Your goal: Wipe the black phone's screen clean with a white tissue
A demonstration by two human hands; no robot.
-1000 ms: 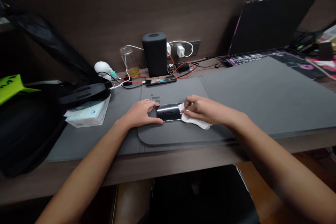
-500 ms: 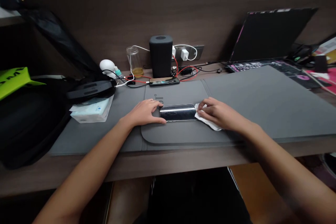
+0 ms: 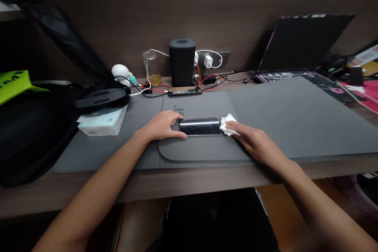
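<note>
A black smartphone (image 3: 201, 126) lies flat on a grey mat (image 3: 195, 151), its screen up and reflecting light. My left hand (image 3: 165, 126) grips the phone's left end, thumb at the near edge and forefinger at the far edge. At the phone's right end, my right hand (image 3: 250, 138) pinches a crumpled white tissue (image 3: 228, 123), which rests against or very near that end. Some of the right fingers are hidden under the hand.
Behind the phone stand a black cylinder-like device (image 3: 182, 63), a glass bottle (image 3: 152, 69) and a second phone (image 3: 185, 91) among cables. An open laptop (image 3: 304, 43) is at the back right. A tissue pack (image 3: 103, 123) and black bag (image 3: 32, 134) lie left.
My right hand has shifted slightly right and nearer to me, its fingers now more closed together. The tissue is more bunched up and no longer spreads under the hand. My left hand and the phone stay put.
</note>
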